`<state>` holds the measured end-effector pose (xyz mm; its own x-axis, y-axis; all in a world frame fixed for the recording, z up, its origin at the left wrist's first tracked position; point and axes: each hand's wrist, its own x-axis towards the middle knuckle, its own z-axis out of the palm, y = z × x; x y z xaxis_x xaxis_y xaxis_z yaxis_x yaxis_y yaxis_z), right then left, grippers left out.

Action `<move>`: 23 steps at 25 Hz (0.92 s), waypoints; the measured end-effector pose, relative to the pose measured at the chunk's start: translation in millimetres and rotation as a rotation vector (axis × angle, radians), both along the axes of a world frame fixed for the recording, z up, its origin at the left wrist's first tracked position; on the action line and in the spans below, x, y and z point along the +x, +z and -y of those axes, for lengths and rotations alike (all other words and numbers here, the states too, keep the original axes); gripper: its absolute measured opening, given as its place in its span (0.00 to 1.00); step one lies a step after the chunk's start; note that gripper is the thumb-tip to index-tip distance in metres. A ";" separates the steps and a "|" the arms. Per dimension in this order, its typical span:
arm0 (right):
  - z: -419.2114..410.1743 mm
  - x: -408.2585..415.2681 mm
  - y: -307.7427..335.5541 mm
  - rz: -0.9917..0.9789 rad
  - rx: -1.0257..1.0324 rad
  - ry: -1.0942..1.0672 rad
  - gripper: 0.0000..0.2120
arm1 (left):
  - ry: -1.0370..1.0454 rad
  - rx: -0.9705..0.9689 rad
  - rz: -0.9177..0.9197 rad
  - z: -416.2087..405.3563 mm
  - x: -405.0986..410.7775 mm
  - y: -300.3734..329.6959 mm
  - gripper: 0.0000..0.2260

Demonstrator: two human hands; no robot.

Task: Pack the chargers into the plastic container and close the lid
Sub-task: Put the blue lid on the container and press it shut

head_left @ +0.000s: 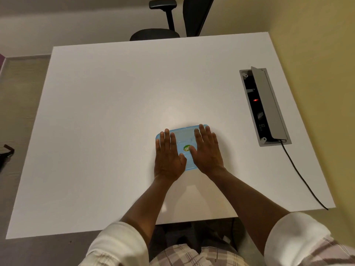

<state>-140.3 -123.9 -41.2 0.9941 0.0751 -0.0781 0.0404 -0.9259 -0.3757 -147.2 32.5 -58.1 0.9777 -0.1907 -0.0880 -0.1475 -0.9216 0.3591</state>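
A plastic container with a translucent blue lid (184, 133) sits on the white table (107, 116), right of centre and toward the near edge. A round green sticker (186, 148) shows on the lid between my hands. My left hand (167, 155) lies flat, palm down, on the left half of the lid, fingers spread. My right hand (207, 150) lies flat on the right half in the same way. Neither hand grips anything. The lid rests on the container. No chargers are in view; whatever is inside is hidden under the lid and my hands.
A recessed power socket box (266, 108) with its grey flap raised sits in the table at the right, a red light glowing inside. A black cable (301, 175) runs from it over the near right edge. A black office chair (165, 25) stands behind the far edge.
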 end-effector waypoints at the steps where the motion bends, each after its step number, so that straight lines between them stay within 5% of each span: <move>1: 1.5 -0.8 -3.7 0.012 -0.008 0.004 0.33 | -0.006 0.010 0.007 -0.5 0.2 -0.1 0.35; 23: 7.9 -2.2 -29.8 0.043 -0.031 -0.034 0.35 | 0.001 0.088 -0.030 3.0 2.3 -5.1 0.39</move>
